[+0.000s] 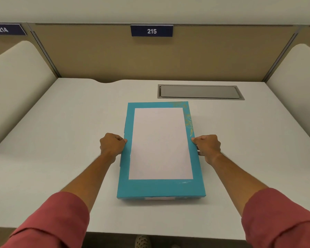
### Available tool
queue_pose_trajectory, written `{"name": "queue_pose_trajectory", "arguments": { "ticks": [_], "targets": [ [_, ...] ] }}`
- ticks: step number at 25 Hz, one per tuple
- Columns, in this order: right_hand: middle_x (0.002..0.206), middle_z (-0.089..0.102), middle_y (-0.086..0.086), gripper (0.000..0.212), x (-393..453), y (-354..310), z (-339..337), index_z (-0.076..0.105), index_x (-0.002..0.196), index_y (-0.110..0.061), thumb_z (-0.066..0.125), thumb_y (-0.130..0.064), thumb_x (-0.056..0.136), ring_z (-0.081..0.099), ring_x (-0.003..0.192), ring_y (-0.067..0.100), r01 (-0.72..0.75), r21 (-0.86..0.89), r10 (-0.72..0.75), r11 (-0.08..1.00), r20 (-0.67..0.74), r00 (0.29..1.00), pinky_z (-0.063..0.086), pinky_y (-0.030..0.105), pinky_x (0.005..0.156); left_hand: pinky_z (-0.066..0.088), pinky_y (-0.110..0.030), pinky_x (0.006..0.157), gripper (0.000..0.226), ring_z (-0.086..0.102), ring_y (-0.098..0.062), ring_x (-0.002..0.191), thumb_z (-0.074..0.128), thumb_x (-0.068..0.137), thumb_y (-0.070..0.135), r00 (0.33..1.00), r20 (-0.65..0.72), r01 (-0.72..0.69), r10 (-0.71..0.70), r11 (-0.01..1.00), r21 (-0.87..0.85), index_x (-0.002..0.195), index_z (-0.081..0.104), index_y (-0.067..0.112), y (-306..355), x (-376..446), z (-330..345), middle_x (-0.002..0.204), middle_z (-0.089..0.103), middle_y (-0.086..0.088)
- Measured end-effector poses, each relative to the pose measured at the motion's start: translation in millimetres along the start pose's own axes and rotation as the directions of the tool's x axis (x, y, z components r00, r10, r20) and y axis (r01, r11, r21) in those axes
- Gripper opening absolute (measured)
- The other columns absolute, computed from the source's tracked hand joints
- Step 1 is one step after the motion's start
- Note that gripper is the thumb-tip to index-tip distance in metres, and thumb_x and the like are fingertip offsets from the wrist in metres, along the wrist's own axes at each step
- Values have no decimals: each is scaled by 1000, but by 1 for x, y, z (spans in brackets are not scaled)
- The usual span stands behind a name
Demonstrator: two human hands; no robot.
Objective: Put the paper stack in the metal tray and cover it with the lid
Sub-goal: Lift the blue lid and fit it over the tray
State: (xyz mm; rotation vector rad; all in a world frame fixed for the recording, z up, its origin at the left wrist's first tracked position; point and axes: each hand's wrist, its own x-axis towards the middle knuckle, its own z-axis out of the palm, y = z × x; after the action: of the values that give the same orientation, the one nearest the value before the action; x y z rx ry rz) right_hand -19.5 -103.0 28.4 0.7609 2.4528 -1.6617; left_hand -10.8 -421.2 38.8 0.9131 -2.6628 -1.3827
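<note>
Squarely between both gripping hands (pixel 113 144) (pixel 207 145), teal lid (pixel 159 187) with white centre panel, gold leaf corner.

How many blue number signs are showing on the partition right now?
2: sign 215 at top centre of the back partition, and sign 214 at the far left, cut by the frame edge. Others may lie outside the view.

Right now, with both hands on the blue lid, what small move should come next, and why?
Probably press the lid straight down. The left hand and right hand pinch its long edges, and slivers of grey tray show beneath at both sides, so it seems not fully seated.
</note>
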Motion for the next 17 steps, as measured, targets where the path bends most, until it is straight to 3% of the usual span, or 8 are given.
{"name": "queue_pose_trajectory", "arguments": {
  "ticks": [6,17],
  "targets": [
    [99,74,11,26,8,4,4,70,90,-10,77,-34,82,73,82,30,-22,-25,22,999,-15,1000,64,44,69,60,-41,77,19,70,-29,64,74,81,26,1000,2,17,-17,999,40,72,69,10,-1,11,8,80,71,-9],
    [98,75,15,35,25,5,10,71,96,-2,83,-29,76,74,83,33,-156,44,155,987,12,988,62,51,74,61,-34,62,21,70,-27,56,80,73,23,984,65,164,-165,986,32,63,65,13,-2,36,15,70,68,-6]
  ]
}}
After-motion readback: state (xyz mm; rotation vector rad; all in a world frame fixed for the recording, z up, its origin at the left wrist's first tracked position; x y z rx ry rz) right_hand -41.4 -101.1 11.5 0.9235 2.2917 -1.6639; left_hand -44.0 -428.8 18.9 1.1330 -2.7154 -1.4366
